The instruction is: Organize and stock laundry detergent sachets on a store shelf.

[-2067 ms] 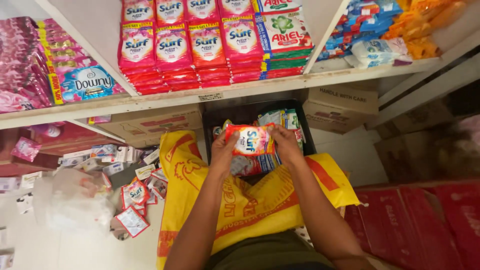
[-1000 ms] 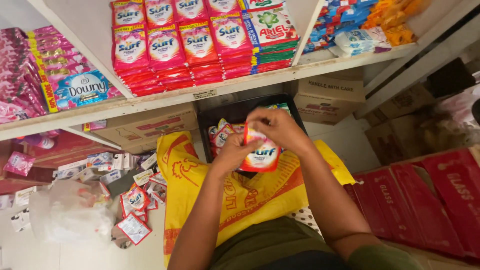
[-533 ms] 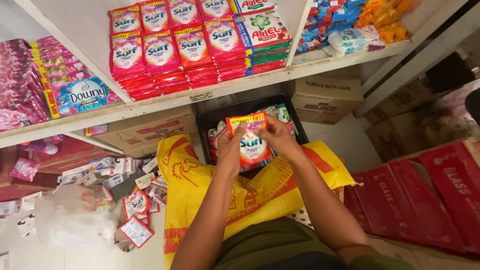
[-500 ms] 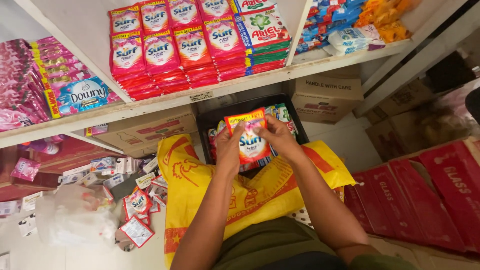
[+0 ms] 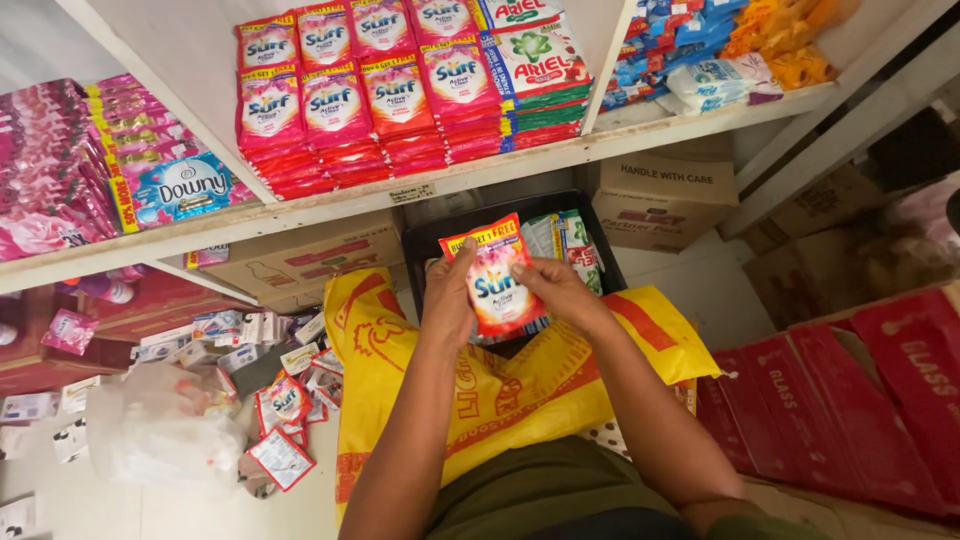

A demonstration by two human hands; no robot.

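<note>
1. Since a second ago you've turned the red detergent pouch (image 5: 495,277) from tilted to upright, long axis running near to far.
2. Your left hand (image 5: 452,300) clamps its left edge, thumb on the front; your right hand (image 5: 560,292) pinches the right edge. Both sit equally close.
3. It hangs over the black crate (image 5: 425,240), above the yellow sack (image 5: 520,390).
4. Glossy red pouch, blue swirl, yellow top strip.

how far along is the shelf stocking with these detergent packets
Done: rows of red detergent packets already stacked on the shelf. In hand: left hand and right hand hold one red sachet. Left: more packets in the black crate and loose sachets on the floor.
</note>
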